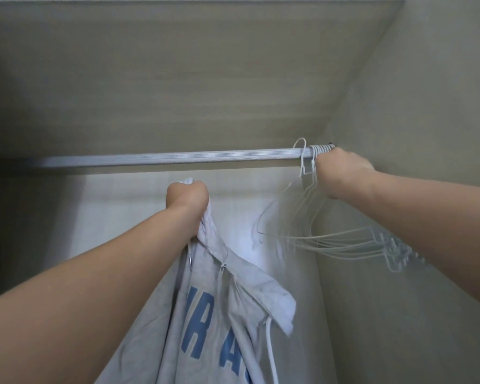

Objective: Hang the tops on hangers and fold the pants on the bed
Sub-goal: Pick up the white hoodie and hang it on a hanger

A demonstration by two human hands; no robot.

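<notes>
On my screen the left hand [187, 199] was closed into a tight fist on the hoodie [205, 314], and it gripped the cloth at the top, near the hood and the upper end of the zip [223, 266]. I think it held so high for a reason: the grey body with the blue letters hung straight down under the fist, free of the floor, and the neck opening stayed near for a hanger to enter. One white cord [270, 347] hung loose at the right side of the garment.

The right hand [341, 176] was at the hangers [311, 234], at their necks just under the rail [164, 159]. I saw only the back of this hand; the fingers were behind it, so I could not tell if they pinched one hanger or only pushed against the bunch. The hangers were thin white wire ones, packed together at the far right end of the rail, next to the side wall [413, 106] of the wardrobe. Their lower parts were swung out to the right and a little blurred. One hook, at the left of the bunch, stood higher than the others over the rail, so I judged that this one was being separated.

The step, as I understood it, was to take one hanger for the hoodie. The top was not yet on any hanger. The risk I saw was that the wire hooks would tangle and several would come off together. Pants and bed were not in my view
</notes>
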